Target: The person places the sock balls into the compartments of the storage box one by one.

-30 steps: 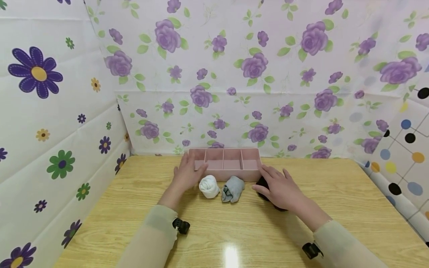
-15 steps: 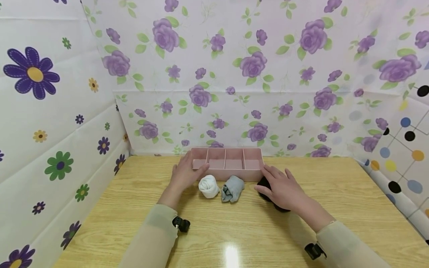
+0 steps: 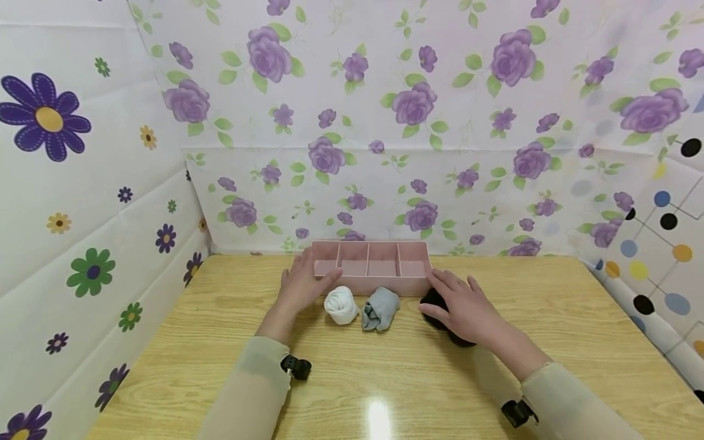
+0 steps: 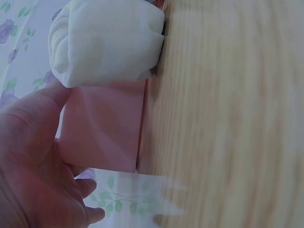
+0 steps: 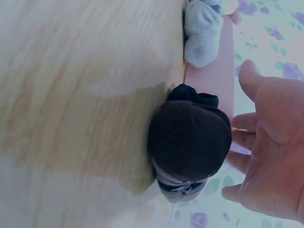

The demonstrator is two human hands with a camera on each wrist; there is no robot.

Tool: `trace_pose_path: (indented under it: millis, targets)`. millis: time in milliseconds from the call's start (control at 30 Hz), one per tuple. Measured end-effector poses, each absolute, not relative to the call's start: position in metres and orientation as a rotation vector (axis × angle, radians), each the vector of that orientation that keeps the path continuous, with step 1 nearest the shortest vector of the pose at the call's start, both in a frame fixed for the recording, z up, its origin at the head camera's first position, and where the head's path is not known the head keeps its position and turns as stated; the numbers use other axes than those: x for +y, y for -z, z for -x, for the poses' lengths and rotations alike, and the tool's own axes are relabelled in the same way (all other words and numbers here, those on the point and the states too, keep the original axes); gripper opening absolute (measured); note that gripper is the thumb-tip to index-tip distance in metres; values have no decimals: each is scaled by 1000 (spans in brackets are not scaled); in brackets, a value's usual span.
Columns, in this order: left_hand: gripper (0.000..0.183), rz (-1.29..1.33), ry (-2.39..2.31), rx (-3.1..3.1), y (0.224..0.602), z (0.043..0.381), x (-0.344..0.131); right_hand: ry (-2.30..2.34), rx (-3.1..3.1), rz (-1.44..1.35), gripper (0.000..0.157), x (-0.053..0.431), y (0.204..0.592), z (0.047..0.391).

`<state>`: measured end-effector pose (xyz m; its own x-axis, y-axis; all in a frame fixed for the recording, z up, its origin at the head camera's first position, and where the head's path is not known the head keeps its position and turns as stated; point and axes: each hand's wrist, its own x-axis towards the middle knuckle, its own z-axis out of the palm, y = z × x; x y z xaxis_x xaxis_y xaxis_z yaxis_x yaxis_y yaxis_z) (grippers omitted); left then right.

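Observation:
A pink organizer box (image 3: 371,285) with several compartments stands at the back of the table. My left hand (image 3: 302,286) rests at its left end, fingers extended along the side wall and thumb over the front rim. My right hand (image 3: 464,308) touches the box's right front corner with outstretched fingers. Beneath that hand lie black rolled socks (image 3: 433,300), partly covered; the right wrist view shows a dark bundle (image 5: 190,140) with a striped part behind. In front of the box sit a white rolled sock (image 3: 341,305) and a grey rolled sock (image 3: 380,309), both untouched.
The wooden table (image 3: 352,373) runs back to a flower-printed cloth wall (image 3: 385,128). Printed cloth also hangs at the left (image 3: 104,201) and right sides. Small black devices sit on the left wrist (image 3: 297,367) and right wrist (image 3: 518,413).
Early on, the pink box slid slightly right, with my right hand shifting alongside. Since then box and hands hold nearly the same place, and the view drifts a little. The socks stay put.

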<state>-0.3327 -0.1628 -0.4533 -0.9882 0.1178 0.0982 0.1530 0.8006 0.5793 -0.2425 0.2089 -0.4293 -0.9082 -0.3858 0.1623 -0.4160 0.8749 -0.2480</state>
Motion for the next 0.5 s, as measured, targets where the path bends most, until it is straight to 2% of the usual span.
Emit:
trace_pose_path:
  millis: [500]
  targets:
    - [110,204,940,-2941,454,334,-162,-549,-2868,-525,93,233,430,231]
